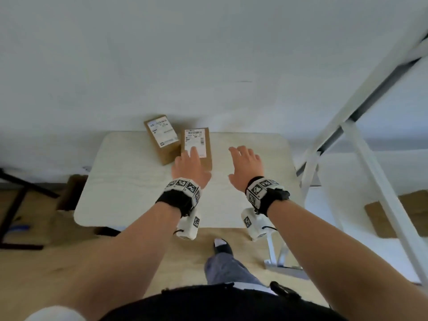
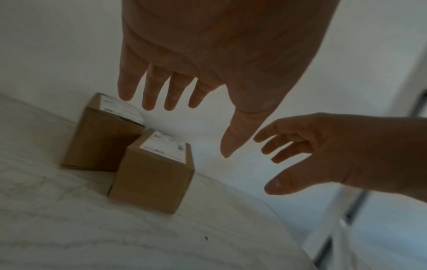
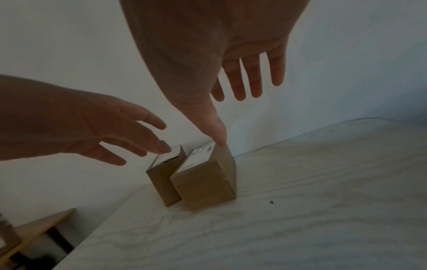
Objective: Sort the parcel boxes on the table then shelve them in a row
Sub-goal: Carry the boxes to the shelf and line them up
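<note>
Two brown cardboard parcel boxes with white labels stand side by side at the far edge of the pale table (image 1: 139, 200), against the wall. The left box (image 1: 162, 140) (image 2: 101, 137) (image 3: 165, 179) sits slightly further back than the right box (image 1: 201, 144) (image 2: 152, 171) (image 3: 205, 179). My left hand (image 1: 194, 165) (image 2: 184, 113) hovers over the right box with straight, spread fingers and holds nothing. My right hand (image 1: 240, 165) (image 3: 231, 102) is open above the table, just right of that box, and also holds nothing.
A white metal shelving rack (image 1: 361, 140) stands to the right of the table, with a flat cardboard piece (image 1: 398, 212) on a low shelf. A black stand (image 1: 23, 188) and a brown box (image 1: 69, 193) are on the floor at the left.
</note>
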`<control>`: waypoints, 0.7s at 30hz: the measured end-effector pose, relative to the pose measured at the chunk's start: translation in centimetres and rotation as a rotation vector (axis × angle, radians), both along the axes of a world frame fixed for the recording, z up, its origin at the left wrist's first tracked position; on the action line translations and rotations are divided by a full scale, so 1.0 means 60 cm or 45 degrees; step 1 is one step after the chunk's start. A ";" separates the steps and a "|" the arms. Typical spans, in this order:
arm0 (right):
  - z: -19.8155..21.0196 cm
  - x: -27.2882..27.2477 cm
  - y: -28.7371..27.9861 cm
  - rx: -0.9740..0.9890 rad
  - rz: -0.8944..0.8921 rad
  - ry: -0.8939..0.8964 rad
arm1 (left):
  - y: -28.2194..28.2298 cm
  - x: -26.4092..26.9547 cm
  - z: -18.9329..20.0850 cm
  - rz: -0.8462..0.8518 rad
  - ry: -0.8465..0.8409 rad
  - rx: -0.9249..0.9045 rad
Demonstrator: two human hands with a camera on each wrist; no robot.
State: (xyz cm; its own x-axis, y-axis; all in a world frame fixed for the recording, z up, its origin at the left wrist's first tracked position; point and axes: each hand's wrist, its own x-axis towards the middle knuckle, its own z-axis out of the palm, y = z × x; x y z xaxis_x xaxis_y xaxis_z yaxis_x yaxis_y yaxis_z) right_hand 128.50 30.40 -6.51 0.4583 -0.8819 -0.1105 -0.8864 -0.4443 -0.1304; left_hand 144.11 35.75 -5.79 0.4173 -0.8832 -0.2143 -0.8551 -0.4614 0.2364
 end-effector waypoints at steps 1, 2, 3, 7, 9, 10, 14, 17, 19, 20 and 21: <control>-0.004 0.011 -0.022 0.029 0.016 -0.012 | -0.016 0.011 -0.001 0.055 0.021 0.019; -0.010 0.023 -0.045 0.056 0.035 -0.027 | -0.032 0.020 -0.005 0.099 0.039 0.033; -0.015 0.035 -0.065 0.086 0.050 -0.038 | -0.046 0.029 -0.006 0.136 0.055 0.049; -0.039 0.075 -0.129 0.165 0.112 -0.062 | -0.089 0.065 -0.034 0.254 0.106 0.122; -0.057 0.094 -0.160 0.238 0.131 -0.080 | -0.111 0.078 -0.054 0.329 0.154 0.138; -0.066 0.103 -0.170 0.275 0.132 -0.090 | -0.120 0.082 -0.063 0.355 0.178 0.149; -0.101 0.135 -0.202 0.428 0.096 -0.146 | -0.149 0.091 -0.097 0.450 0.284 0.147; -0.124 0.153 -0.216 0.578 0.096 -0.187 | -0.161 0.089 -0.114 0.520 0.349 0.145; -0.137 0.160 -0.221 0.661 0.094 -0.201 | -0.167 0.089 -0.119 0.548 0.362 0.167; -0.143 0.163 -0.221 0.689 0.089 -0.206 | -0.170 0.090 -0.121 0.562 0.369 0.175; -0.146 0.164 -0.220 0.704 0.086 -0.214 | -0.172 0.091 -0.122 0.573 0.378 0.181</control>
State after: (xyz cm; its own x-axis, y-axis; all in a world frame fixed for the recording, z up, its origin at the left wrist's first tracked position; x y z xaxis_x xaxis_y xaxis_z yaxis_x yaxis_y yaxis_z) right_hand 138.32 17.22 -15.29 0.5626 -0.6820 -0.4672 -0.8054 -0.3248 -0.4958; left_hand 149.58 25.41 -13.09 0.6502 -0.5853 -0.4844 -0.4724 -0.8108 0.3456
